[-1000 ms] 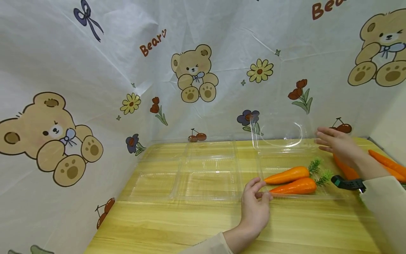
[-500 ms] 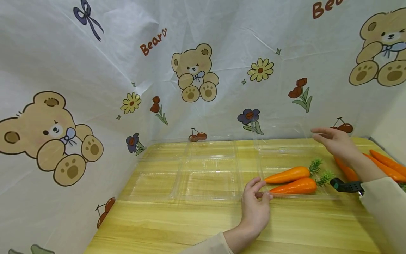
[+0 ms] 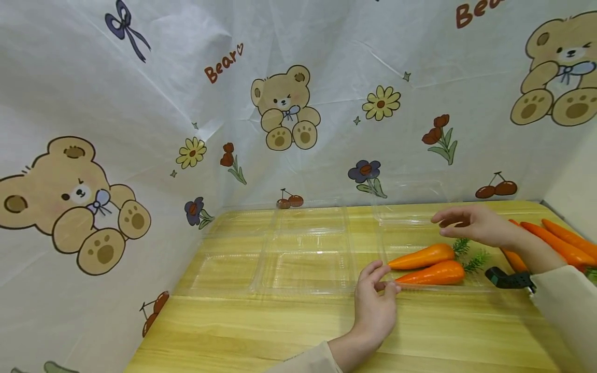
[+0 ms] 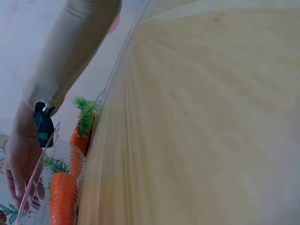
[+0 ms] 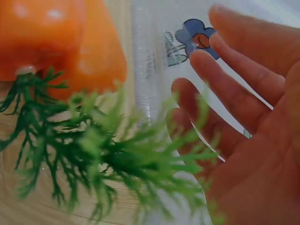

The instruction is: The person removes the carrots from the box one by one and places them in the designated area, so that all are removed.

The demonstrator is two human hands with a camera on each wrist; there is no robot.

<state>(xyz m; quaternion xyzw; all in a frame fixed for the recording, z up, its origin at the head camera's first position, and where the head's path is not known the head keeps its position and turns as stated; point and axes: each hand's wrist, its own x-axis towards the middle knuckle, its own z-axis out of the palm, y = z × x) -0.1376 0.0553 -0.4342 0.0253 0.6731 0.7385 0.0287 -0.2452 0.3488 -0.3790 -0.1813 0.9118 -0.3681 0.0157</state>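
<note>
A clear plastic clamshell container lies on the table with its lid tilted up at the back. Two orange carrots with green fronds lie in its base, tips to the left. My left hand pinches the front-left corner of the base beside the carrot tips. Over the back right part of the container hovers my right hand, its fingers loosely bent and holding nothing. In the right wrist view, the frond overlaps the edge of the right hand.
Two more clear plastic containers stand side by side to the left. Several carrots lie at the right end of the table, partly behind the right forearm. A bear-printed sheet rises behind the wooden table.
The container's lid has tipped back and settled lower. My right hand has moved off the lid's right side, down and left over the container. The left hand has stayed in place.
</note>
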